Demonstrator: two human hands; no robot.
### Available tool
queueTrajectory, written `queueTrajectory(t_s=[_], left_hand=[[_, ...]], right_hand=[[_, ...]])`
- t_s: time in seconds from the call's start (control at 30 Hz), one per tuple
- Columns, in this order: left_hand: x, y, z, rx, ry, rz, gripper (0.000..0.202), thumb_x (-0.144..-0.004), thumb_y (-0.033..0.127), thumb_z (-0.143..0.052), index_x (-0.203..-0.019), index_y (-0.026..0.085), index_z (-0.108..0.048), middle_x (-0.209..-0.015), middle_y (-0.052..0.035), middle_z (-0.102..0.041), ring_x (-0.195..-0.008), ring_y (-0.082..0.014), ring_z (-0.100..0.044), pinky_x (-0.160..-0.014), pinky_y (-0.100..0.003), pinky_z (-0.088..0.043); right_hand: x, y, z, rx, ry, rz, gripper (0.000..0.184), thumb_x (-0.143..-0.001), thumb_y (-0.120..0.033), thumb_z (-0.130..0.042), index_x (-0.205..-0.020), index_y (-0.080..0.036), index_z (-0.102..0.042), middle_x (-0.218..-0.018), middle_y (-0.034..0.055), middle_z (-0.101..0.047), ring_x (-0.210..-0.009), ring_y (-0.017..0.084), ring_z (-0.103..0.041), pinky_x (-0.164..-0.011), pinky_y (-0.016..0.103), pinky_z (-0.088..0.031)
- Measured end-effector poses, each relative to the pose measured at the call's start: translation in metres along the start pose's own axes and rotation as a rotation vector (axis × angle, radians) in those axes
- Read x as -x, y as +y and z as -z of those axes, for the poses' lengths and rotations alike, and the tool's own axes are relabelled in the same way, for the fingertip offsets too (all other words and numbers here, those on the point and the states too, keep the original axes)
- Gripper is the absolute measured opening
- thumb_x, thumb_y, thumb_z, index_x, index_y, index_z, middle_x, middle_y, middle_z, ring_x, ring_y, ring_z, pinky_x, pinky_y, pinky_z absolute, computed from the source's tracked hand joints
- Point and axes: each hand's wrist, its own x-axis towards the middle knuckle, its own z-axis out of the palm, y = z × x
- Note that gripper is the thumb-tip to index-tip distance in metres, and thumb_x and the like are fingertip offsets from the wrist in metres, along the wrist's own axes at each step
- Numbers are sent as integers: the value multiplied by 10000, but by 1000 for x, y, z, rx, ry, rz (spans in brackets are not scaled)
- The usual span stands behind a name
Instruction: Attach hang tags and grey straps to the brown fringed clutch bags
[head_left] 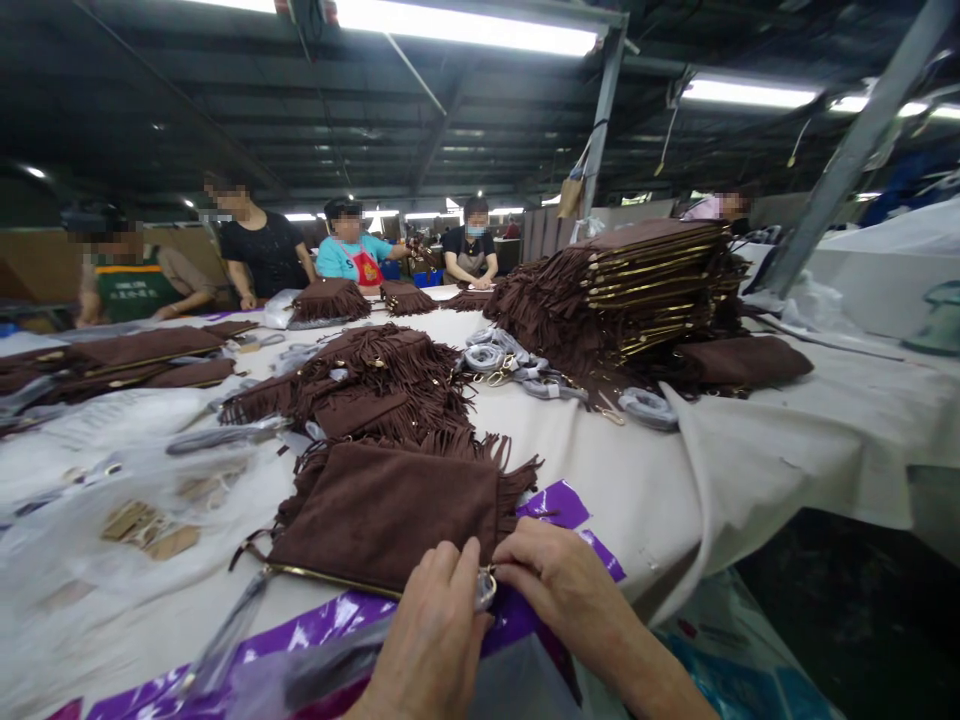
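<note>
A brown fringed bag [382,505] lies flat in front of me, its gold zipper edge toward me and its fringe pointing away. At its near right corner, my left hand [435,625] is closed around a shiny metal ring clasp [486,590], the thumb below it. My right hand [562,580] pinches the bag's corner beside that clasp; its fingertips partly hide what they grip. A plastic-wrapped strap [232,625] hangs off the bag's left corner. Under the bag lies a purple plastic sheet [300,635].
Beyond the bag sit a fringed heap [375,380], coiled wrapped straps [487,355] and a tall stack of bags [630,280]. Tan tags [142,525] rest in clear plastic at left. The cloth-covered table [787,460] drops off at right. Several people stand across the table.
</note>
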Motion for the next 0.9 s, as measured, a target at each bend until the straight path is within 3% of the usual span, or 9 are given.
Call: queueTrajectory(t_s=[0.1,0.2,0.3,0.37,0.43,0.6,0.77,0.83,0.9], left_hand=[[4,-14,-12,107,25,-36,676,-816,100,-489,-1468,148,-316,-1410,-164,-472,-1310,-293,-426,-1088,-431,-371],[2,-14,-10,192,-4,34,684,-779,146,-558,-1436,135,-366,-1413,-178,-478,-1317,-322,-424,-1089,-450,-364],[-7,-1,10,286,-55,110,509,-803,240,-588,-1297,143,-511,-1220,-152,-612,-1125,-296,-566,-963,-397,-450],[-15,6,25,346,-84,125,285,-890,270,-484,-1129,172,-606,-1037,-92,-670,-961,-233,-618,-851,-330,-467],[-23,8,35,359,-110,110,265,-931,230,-390,-978,195,-648,-923,-50,-682,-878,-194,-626,-791,-287,-443],[-37,0,29,153,-178,31,203,-884,171,-443,-770,189,-610,-789,-33,-655,-762,-186,-602,-672,-271,-366],[-47,-5,30,167,-39,14,219,-924,185,-368,-742,196,-489,-725,-8,-574,-671,-157,-525,-627,-266,-326],[-53,-6,38,217,42,-7,219,-929,205,-368,-728,200,-457,-721,0,-551,-669,-150,-499,-628,-260,-327],[-60,-6,46,255,97,-27,215,-918,201,-375,-716,200,-450,-708,4,-539,-665,-146,-484,-625,-256,-328]], right_hand=[[0,3,1,-55,-32,1,178,-836,-67,-630,-820,-224,-714,-797,-13,-672,-789,153,-618,-712,236,-418],[0,4,1,-68,-61,23,189,-834,-74,-618,-872,-224,-728,-788,-6,-680,-786,162,-621,-704,242,-418],[0,6,0,-83,-69,48,183,-827,-86,-614,-891,-213,-730,-783,5,-680,-777,170,-619,-696,250,-415],[-1,7,-2,-99,-62,56,171,-812,-83,-615,-873,-202,-722,-765,5,-673,-752,170,-614,-681,250,-412],[-2,8,-3,-126,-56,50,171,-791,-71,-618,-865,-195,-711,-734,-3,-661,-712,162,-605,-659,245,-406],[-4,9,-2,-192,-58,22,210,-752,-48,-616,-898,-185,-680,-711,-24,-628,-680,146,-590,-636,229,-391],[-5,7,9,-239,-96,-15,239,-804,-131,-605,-1020,-211,-664,-728,-30,-638,-699,150,-602,-648,227,-404],[-10,6,13,-274,-92,-52,177,-887,-213,-531,-999,-214,-667,-664,-37,-616,-635,145,-597,-622,229,-411],[-17,5,15,-302,-75,-56,233,-943,-277,-450,-913,-210,-672,-639,-33,-604,-600,141,-588,-599,230,-409]])
